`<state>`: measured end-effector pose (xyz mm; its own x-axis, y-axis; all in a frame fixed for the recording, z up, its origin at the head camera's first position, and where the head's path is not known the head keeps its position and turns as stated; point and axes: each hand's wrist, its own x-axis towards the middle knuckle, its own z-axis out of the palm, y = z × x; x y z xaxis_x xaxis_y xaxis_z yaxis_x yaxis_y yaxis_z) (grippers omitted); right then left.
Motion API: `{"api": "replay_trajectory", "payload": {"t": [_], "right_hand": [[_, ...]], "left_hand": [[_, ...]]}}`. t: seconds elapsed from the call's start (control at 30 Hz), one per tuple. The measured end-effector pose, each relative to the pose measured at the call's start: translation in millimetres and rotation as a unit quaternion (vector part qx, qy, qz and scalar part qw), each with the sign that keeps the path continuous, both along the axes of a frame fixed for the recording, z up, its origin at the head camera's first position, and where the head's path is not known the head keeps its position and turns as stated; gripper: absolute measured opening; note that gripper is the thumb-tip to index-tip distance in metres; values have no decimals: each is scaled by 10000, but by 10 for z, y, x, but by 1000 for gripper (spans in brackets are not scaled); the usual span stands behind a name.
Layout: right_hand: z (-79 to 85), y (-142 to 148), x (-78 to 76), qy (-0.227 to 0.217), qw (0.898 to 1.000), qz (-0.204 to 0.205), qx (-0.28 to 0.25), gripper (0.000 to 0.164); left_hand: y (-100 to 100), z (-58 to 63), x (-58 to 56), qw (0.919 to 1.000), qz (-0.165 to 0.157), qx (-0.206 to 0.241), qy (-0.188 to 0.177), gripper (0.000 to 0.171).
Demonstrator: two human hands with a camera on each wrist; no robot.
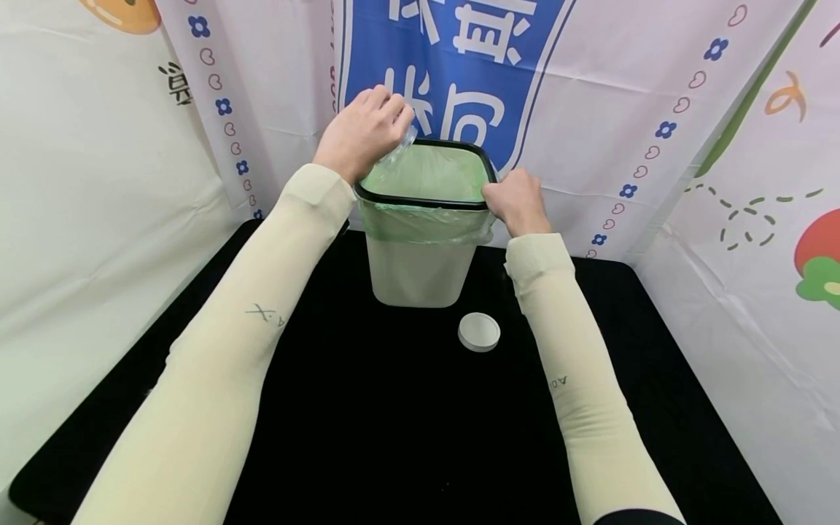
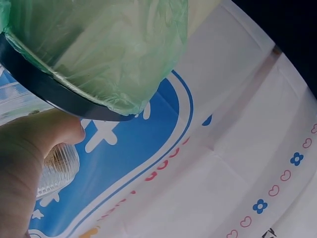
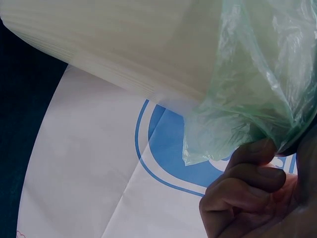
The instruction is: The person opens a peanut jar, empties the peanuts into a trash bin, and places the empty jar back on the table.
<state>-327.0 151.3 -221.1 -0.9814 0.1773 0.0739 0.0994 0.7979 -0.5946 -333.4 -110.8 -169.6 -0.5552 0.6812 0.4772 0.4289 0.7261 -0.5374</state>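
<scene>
A pale trash can stands at the back of the black table, lined with a thin green trash bag folded over its dark rim. My left hand grips a clear plastic jar tilted at the can's left rim. In the left wrist view the ribbed jar has something brownish in it, partly hidden by the thumb. At the opposite side, my right hand holds the rim and bag, its fingers curled in the right wrist view.
A round white lid lies on the black table in front of the can. Behind the can hangs a printed cloth with a blue panel. White cloth walls close in the left and right sides.
</scene>
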Motion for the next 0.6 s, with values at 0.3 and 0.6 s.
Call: {"api": "replay_trajectory", "payload": {"t": [0.3,0.6], "right_hand": [[-12,7,-12,28,10000,8,46,23],[-5,11,7,35,10000,24,39,23]], "left_hand": [[8,-3,-17,9997,-161,-76,139,47],[10,-2,-20,9995,-196,-168,199,49]]}}
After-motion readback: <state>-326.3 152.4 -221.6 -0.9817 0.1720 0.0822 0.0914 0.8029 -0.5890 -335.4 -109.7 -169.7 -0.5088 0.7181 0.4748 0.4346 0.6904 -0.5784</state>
